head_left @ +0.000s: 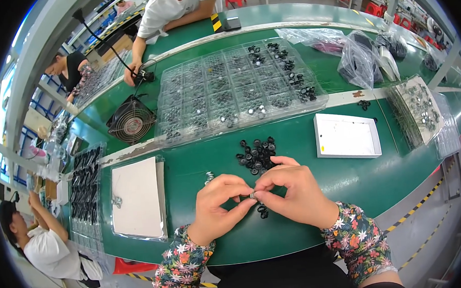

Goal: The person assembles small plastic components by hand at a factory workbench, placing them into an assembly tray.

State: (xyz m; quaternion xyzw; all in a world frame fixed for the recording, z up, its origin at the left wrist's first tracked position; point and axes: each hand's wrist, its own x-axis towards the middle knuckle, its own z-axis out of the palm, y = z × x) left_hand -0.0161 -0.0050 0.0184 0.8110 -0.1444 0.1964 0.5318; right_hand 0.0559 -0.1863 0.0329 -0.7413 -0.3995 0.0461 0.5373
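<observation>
My left hand [219,207] and my right hand [298,193] meet over the green table, both closed in a pinch. Between their fingertips sits a small silvery part [252,195], mostly covered, so its exact kind cannot be made out. Just beyond my fingers lies a heap of small black round parts [256,154]. A few more black parts [263,211] rest below the pinch, on my side. Past my left hand's knuckles is a little cluster of shiny metal pieces [209,177].
A large clear compartment tray [229,124] holding small parts spans the back. To the right stand a white box [346,135] and a card with clear pieces [421,106]. Left are a pale board [135,200], a fan [132,120] and a tray of black parts [85,184]. Co-workers sit around.
</observation>
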